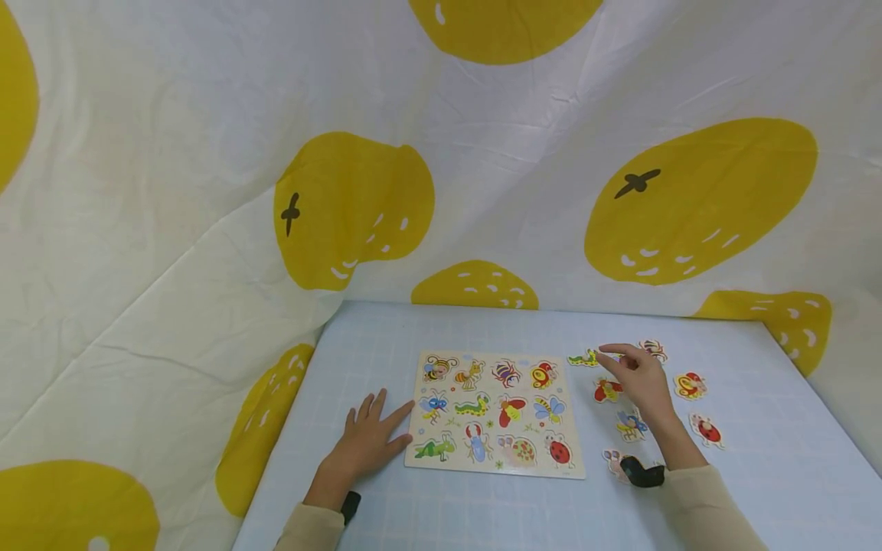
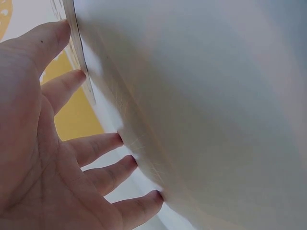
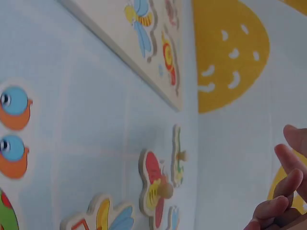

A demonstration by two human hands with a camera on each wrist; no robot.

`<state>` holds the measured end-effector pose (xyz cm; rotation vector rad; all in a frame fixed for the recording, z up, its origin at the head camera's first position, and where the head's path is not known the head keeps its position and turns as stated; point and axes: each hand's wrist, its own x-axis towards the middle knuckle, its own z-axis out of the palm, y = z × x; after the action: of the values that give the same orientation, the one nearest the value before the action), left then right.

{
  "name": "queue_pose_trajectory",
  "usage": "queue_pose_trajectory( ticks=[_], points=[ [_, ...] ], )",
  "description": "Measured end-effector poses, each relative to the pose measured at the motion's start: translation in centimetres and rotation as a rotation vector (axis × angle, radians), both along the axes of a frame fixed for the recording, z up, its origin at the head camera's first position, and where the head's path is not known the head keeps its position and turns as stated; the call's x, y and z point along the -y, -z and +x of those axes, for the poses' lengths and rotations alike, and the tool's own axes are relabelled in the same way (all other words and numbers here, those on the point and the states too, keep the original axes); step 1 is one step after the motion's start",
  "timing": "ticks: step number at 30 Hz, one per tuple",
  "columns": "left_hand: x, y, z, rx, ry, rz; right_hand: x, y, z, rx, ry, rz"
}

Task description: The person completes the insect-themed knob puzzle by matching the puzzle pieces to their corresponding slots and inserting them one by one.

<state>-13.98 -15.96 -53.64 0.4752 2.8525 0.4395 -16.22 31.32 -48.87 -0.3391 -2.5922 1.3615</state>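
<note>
A wooden insect puzzle board lies flat on the table with pictures of insects in rows. My left hand rests beside its left edge with fingers spread; the left wrist view shows the thumb and a fingertip against the board's side. My right hand hovers over loose puzzle pieces, thumb and index finger bent with a gap between them, holding nothing. Closest to its fingertips is the caterpillar piece. Nearby lies the red-winged insect piece, whose wooden knob points up in the right wrist view.
Around the right hand lie a beetle piece, a red-and-yellow insect piece, a ladybug piece, a blue fly piece and a snail piece, partly hidden by the wrist strap. A fruit-patterned curtain hangs behind the table.
</note>
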Motion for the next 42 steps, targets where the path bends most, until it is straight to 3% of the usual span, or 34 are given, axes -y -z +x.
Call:
queue_pose_trajectory(
  ticks=[5,18,32,42],
  points=[
    [0.0,0.1,-0.1,0.002,-0.003,-0.002,-2.4,0.5,-0.1,0.001,0.053,0.015],
    [0.1,0.1,0.0,0.0,-0.001,-0.004,-7.7,1.6,-0.7,0.14,0.245,-0.003],
    [0.2,0.3,-0.2,-0.002,0.002,-0.02,-11.2,3.3,-2.8,0.259,0.313,-0.056],
    [0.2,0.4,-0.3,-0.001,0.006,-0.017,-12.6,4.0,-4.5,0.294,0.284,-0.082]
  ],
)
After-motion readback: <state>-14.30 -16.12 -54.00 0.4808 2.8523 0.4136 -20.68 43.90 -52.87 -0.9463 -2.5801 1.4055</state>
